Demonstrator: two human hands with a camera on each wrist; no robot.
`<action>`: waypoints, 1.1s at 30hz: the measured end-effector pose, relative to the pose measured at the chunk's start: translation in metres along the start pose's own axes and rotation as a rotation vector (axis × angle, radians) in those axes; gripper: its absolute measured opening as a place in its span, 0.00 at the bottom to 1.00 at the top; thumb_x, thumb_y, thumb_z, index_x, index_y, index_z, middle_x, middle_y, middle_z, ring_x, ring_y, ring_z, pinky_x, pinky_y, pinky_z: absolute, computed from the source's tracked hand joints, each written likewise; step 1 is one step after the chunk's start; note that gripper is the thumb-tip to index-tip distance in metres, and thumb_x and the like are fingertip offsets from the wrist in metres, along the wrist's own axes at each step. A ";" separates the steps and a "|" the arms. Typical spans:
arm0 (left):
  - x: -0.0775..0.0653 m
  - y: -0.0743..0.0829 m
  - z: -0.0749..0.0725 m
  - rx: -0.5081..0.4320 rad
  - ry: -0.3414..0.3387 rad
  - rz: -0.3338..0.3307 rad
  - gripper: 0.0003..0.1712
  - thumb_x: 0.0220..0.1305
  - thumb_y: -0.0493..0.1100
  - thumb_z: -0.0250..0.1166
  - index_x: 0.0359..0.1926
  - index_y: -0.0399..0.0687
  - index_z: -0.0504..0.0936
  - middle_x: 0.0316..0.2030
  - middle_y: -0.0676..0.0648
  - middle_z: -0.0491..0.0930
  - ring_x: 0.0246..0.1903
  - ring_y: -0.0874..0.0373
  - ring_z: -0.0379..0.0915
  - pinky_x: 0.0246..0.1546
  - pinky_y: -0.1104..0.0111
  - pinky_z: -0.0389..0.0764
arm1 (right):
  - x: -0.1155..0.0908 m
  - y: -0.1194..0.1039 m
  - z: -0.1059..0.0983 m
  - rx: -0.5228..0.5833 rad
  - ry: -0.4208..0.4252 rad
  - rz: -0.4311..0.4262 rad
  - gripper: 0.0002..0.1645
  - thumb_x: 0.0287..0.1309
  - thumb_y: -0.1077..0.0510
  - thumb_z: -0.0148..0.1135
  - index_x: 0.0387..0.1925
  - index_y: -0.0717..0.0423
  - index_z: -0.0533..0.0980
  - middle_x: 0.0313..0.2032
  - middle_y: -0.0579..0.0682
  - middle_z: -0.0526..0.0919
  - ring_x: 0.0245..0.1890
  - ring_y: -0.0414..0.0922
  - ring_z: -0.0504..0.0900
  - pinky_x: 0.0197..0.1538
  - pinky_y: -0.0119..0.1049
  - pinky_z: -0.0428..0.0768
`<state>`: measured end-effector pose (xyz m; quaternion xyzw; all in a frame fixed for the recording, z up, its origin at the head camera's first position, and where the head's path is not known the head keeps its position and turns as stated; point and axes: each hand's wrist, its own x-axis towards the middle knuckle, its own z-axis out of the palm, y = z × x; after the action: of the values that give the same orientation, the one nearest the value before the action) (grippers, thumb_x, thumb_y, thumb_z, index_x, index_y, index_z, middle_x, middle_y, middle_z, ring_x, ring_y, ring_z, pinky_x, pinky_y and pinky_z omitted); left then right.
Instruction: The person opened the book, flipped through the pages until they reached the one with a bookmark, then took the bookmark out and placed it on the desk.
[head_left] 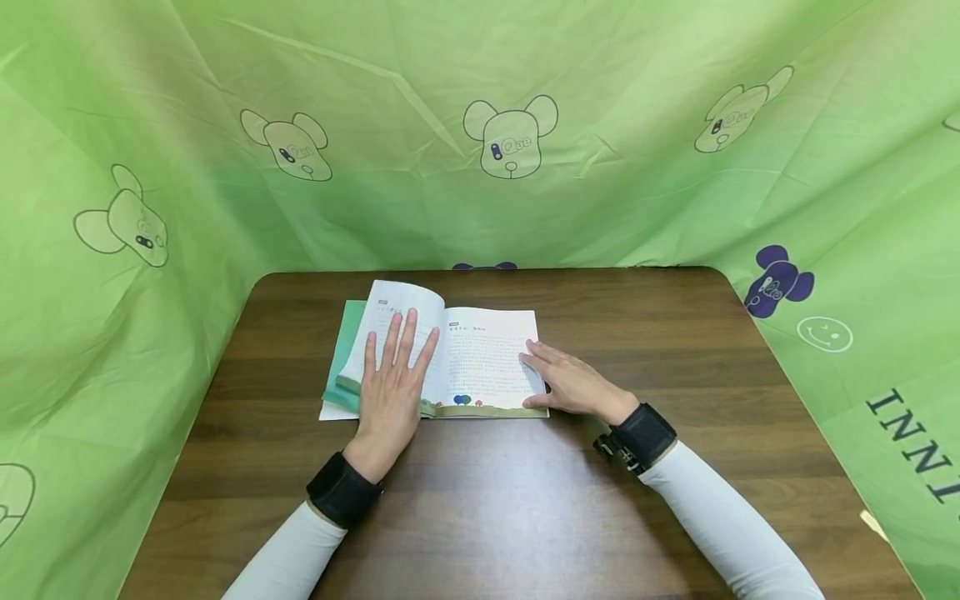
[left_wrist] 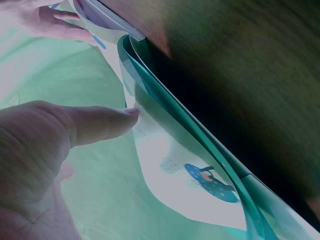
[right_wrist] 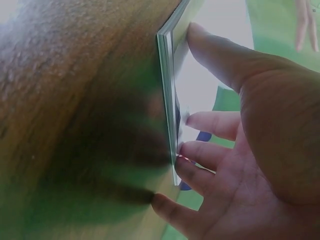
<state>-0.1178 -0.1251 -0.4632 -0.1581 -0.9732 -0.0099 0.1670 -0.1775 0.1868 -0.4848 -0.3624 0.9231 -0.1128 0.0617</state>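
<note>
An open book (head_left: pixel 491 358) lies on the table with printed text on both pages and small coloured trees along the lower border. My left hand (head_left: pixel 392 400) is spread over the left page (head_left: pixel 408 298), which curves upward with other leaves. Green sheets (head_left: pixel 345 342) show beneath that side. In the left wrist view, the left thumb (left_wrist: pixel 105 122) is straight beside the page with a blue tree. My right hand (head_left: pixel 577 387) rests at the book's right edge, fingers spread; in the right wrist view its thumb (right_wrist: pixel 215 50) touches the page's lower corner and its fingertips (right_wrist: pixel 190 120) meet the side edge.
The brown wooden table (head_left: pixel 510 508) extends around the book. Green cloth (head_left: pixel 405 217) printed with mouse heads hangs behind it and on both sides. Each wrist wears a black band (head_left: pixel 343 490), above a white sleeve (head_left: pixel 727 517).
</note>
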 end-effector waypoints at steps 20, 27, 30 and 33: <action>-0.009 0.004 0.014 -0.027 -0.333 0.051 0.32 0.69 0.49 0.56 0.73 0.54 0.67 0.78 0.47 0.46 0.76 0.45 0.32 0.71 0.42 0.40 | 0.003 0.008 -0.003 0.099 -0.046 -0.087 0.62 0.41 0.33 0.71 0.72 0.60 0.62 0.74 0.63 0.56 0.73 0.61 0.53 0.68 0.61 0.59; -0.012 0.005 0.012 -0.072 -0.375 0.066 0.31 0.73 0.48 0.50 0.74 0.50 0.64 0.77 0.45 0.50 0.76 0.45 0.38 0.71 0.43 0.46 | 0.004 0.010 0.000 0.074 -0.046 -0.116 0.59 0.44 0.32 0.69 0.72 0.58 0.63 0.74 0.62 0.56 0.73 0.61 0.53 0.68 0.63 0.58; -0.012 0.005 0.012 -0.110 -0.388 0.054 0.31 0.73 0.48 0.49 0.74 0.47 0.63 0.77 0.43 0.50 0.76 0.44 0.39 0.70 0.43 0.48 | 0.003 0.010 0.000 0.062 -0.033 -0.121 0.57 0.45 0.33 0.68 0.72 0.57 0.64 0.74 0.62 0.58 0.73 0.61 0.55 0.67 0.64 0.59; -0.013 0.005 0.012 -0.130 -0.396 0.054 0.31 0.74 0.48 0.48 0.74 0.46 0.62 0.77 0.41 0.50 0.75 0.43 0.41 0.69 0.42 0.51 | 0.004 0.008 -0.001 0.045 -0.023 -0.121 0.54 0.48 0.33 0.67 0.72 0.57 0.65 0.73 0.61 0.59 0.72 0.60 0.56 0.66 0.63 0.61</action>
<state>-0.1087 -0.1234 -0.4784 -0.1936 -0.9796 -0.0370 -0.0382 -0.1857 0.1904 -0.4863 -0.4172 0.8960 -0.1328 0.0734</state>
